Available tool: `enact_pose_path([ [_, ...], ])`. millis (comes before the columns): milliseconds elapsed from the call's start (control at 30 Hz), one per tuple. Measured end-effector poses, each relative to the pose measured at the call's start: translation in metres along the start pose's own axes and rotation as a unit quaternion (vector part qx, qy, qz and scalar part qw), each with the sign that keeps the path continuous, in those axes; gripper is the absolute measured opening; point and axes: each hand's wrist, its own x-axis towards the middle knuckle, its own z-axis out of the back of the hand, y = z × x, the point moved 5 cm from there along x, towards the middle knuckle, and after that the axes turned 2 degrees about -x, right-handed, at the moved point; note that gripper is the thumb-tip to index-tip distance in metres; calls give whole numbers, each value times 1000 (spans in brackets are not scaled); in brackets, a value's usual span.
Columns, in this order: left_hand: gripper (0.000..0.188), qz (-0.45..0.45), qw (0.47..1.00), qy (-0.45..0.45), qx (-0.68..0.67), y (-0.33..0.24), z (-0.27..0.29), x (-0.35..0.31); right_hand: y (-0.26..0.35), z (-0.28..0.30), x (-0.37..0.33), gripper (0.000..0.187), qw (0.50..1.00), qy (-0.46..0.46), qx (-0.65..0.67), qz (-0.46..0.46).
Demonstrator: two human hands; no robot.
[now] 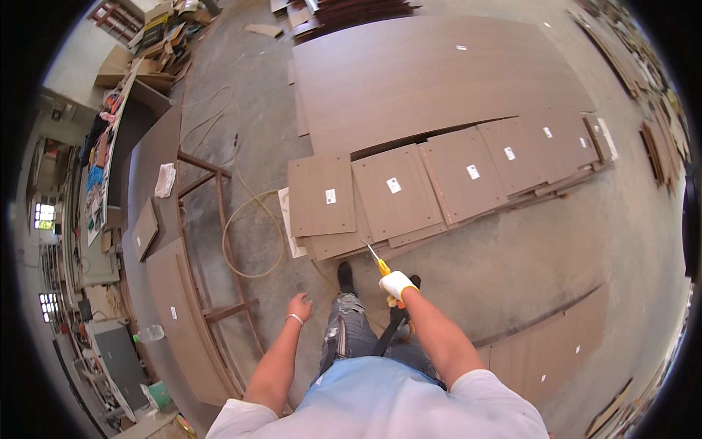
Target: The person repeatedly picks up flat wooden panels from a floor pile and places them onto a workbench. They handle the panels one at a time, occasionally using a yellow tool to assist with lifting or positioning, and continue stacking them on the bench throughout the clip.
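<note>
My right hand (397, 286), in a white work glove with a yellow cuff, is closed round a yellow air blow gun (383, 267). Its thin metal nozzle points forward and left, over the near edge of the stacked brown panels. A piece of hose shows below the glove. Bare but for a white wristband, my left hand (299, 307) hangs over the floor with loosely bent fingers and holds nothing. The nearest panel (322, 194) lies on the stack beyond my feet, with a white label and small holes near its corners. Further labelled panels (398, 186) overlap to its right.
A large brown board (439, 73) lies behind the panels. A yellowish hose (280, 241) loops on the floor at the left, beside a metal-framed table (219, 197) bearing boards, a cloth (166, 180) and a clear bottle (150, 334). More boards (548, 340) lie at the right.
</note>
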Motion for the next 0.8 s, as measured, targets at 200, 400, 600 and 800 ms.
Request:
enact_pose_path([
  [200,50,81,997,12,-3,23,6,130,-25,28,17,31,985,-128,115,14],
  [400,69,35,986,-125,-108,6,-4,291,-27,9,29,32,952,-114,-276,73],
  [600,76,96,968,-27,-228,-21,-16,380,11,-13,60,30,982,-171,-80,7],
  [800,49,102,902,69,-415,-39,15,320,75,-17,76,31,973,-175,-142,39],
])
